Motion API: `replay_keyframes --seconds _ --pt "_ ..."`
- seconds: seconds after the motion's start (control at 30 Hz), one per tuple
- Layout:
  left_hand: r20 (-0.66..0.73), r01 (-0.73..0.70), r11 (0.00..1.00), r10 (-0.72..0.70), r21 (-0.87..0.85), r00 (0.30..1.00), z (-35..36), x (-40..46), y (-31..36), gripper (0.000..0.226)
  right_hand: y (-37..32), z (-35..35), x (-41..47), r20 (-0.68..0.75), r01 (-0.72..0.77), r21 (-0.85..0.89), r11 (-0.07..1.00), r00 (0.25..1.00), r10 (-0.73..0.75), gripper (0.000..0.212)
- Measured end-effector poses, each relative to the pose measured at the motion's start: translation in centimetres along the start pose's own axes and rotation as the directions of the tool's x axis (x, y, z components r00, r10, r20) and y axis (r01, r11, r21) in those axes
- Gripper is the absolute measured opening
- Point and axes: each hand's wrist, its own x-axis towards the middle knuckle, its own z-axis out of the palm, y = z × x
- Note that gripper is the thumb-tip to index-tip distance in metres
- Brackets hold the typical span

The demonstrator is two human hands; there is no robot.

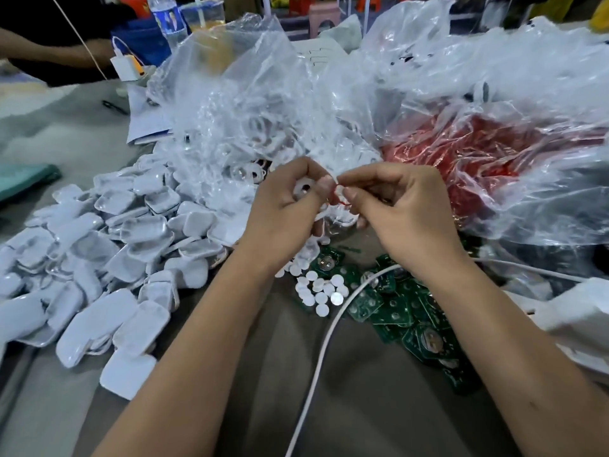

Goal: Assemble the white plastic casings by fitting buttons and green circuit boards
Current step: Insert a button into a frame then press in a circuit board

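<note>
My left hand [283, 206] grips a white plastic casing [302, 190] with a round hole, held above the table in the head view. My right hand [392, 206] pinches a small part with thin red wires [339, 196] against that casing. Both hands meet at the middle of the view. Small white round buttons [321, 291] lie scattered on the grey table below my hands. A heap of green circuit boards [402, 308] lies to their right. A large pile of white casings [108, 258] covers the left side.
Crumpled clear plastic bags [263, 103] hold more casings behind my hands; another bag with red contents [478, 159] is at the right. A white cable [326, 344] runs across the table. Another person's arm [49, 51], a water bottle [166, 18] and a charger [127, 67] are far left.
</note>
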Motion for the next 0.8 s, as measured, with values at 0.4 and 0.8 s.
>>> replay_keyframes --seconds 0.4,0.8 --pt "0.098 -0.016 1.000 0.018 -0.019 0.995 -0.2 -0.3 -0.2 0.013 -0.6 0.5 -0.9 -0.127 0.199 -0.227 0.953 0.965 -0.231 0.008" --pt "0.021 -0.240 0.971 0.240 0.009 0.971 -1.0 0.1 -0.3 0.003 -0.7 0.6 -1.1 -0.209 0.282 -0.202 0.938 0.923 -0.322 0.012"
